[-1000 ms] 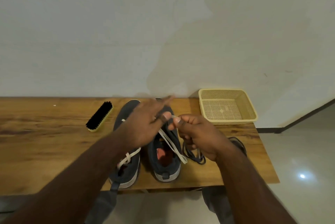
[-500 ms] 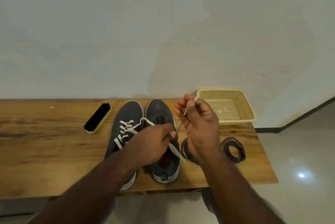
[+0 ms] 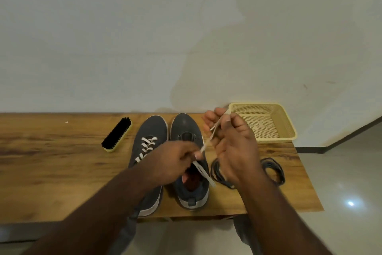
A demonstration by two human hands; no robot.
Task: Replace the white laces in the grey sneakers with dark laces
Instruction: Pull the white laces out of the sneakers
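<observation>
Left hand (image 3: 171, 161) fingers pinching white lace (image 3: 208, 141) above unlaced right sneaker (image 3: 189, 161), right hand (image 3: 233, 143) fingers gripping its upper end, dark laces (image 3: 272, 169) on surface (image 3: 51, 172), basket (image 3: 289, 128) behind.

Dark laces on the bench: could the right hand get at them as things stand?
Probably yes for access: the dark laces lie uncovered just under the right hand. But that hand is pinching the white lace, so it would likely need to let go first.
</observation>
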